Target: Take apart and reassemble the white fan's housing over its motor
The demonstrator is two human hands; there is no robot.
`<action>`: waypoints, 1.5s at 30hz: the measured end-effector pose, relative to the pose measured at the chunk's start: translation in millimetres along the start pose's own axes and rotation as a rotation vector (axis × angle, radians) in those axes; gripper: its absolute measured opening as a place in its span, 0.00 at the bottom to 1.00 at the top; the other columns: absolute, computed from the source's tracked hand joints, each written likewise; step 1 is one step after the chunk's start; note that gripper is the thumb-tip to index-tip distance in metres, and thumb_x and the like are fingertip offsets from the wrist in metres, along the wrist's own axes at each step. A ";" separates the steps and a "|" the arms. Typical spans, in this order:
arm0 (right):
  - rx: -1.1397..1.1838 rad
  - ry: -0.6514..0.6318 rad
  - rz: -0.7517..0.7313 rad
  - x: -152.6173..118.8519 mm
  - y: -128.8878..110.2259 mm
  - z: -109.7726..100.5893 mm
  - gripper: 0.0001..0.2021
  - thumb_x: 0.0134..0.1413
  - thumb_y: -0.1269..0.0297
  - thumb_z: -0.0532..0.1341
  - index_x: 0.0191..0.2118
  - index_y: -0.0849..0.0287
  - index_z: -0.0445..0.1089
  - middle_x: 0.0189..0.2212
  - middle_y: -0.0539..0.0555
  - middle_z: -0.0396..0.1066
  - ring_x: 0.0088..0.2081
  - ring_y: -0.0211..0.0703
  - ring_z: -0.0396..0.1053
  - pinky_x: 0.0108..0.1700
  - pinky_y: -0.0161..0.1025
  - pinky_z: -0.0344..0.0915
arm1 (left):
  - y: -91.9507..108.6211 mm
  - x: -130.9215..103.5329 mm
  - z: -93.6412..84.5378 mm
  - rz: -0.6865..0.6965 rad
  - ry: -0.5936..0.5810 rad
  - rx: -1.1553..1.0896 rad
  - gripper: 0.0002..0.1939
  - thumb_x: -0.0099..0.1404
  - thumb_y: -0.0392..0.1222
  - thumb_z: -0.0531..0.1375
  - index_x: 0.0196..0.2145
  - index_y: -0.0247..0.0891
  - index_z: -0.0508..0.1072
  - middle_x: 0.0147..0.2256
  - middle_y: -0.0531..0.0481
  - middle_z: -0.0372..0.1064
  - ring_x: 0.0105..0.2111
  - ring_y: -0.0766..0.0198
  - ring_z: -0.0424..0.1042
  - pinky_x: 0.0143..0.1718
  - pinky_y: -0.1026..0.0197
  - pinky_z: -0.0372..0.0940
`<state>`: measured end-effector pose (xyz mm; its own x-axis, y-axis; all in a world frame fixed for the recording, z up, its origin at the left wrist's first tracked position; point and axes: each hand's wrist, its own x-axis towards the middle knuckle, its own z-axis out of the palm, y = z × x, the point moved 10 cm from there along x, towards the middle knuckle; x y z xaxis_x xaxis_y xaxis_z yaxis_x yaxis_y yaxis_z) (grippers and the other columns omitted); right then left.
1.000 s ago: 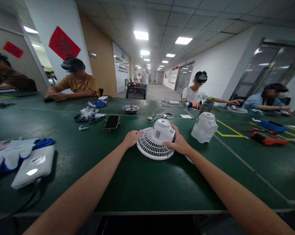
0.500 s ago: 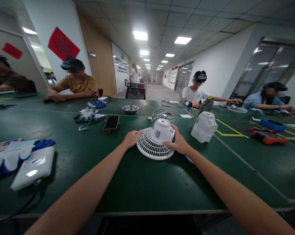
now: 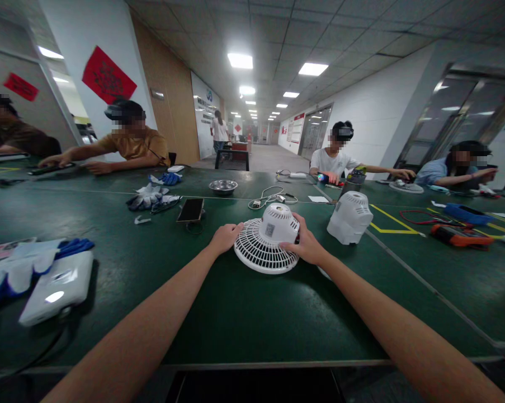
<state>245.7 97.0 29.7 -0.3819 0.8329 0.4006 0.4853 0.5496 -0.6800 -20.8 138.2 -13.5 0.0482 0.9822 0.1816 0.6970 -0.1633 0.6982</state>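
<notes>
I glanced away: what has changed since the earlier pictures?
The co-worker in mustard stretched an arm, and the background walker moved, toward the picture's left; the co-worker in blue raised a hand. The left hand stayed at the fan grille, the right hand on its housing.

So the right hand (image 3: 307, 246) has its finger ends tucked behind the fan housing (image 3: 277, 225) — can't see where they land. The label (image 3: 269, 230) left of that thumb is way too tiny to read. No clue if the left hand's (image 3: 223, 238) fingers pinch the grille (image 3: 258, 254) or just rest on it. Below the right fingers, some white piece (image 3: 324, 273) is mostly hidden by the wrist. Far left of both hands' fingers, the gloves (image 3: 19, 274) get chopped by the edge.
</notes>
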 end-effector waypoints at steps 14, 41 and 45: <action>0.027 0.013 -0.003 0.8 2.9 -0.6 0.53 0.48 0.49 0.74 0.72 0.51 0.43 0.64 0.64 0.65 0.62 0.64 0.67 0.65 0.64 0.61 | -9.9 8.1 6.5 0.023 -0.014 0.032 0.31 0.71 0.65 0.45 0.25 0.41 0.72 0.29 0.43 0.76 0.31 0.53 0.74 0.33 0.57 0.59; -0.015 0.005 -0.007 1.6 2.4 -0.6 0.53 0.49 0.49 0.73 0.72 0.53 0.42 0.63 0.65 0.65 0.61 0.63 0.68 0.64 0.62 0.62 | -3.3 4.3 5.0 0.031 -0.020 0.021 0.32 0.71 0.64 0.45 0.26 0.40 0.74 0.29 0.43 0.77 0.31 0.52 0.74 0.34 0.56 0.59; -0.012 0.000 0.012 0.8 1.8 -1.0 0.53 0.49 0.50 0.73 0.72 0.54 0.42 0.63 0.65 0.66 0.62 0.64 0.68 0.64 0.63 0.62 | -8.2 6.9 7.0 0.020 -0.026 0.021 0.31 0.71 0.65 0.44 0.25 0.41 0.72 0.30 0.42 0.77 0.32 0.52 0.74 0.34 0.56 0.59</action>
<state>247.1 98.7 29.4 -0.3758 0.8394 0.3928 0.4990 0.5404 -0.6775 -21.2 146.9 -22.8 0.0803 0.9810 0.1769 0.7106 -0.1807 0.6800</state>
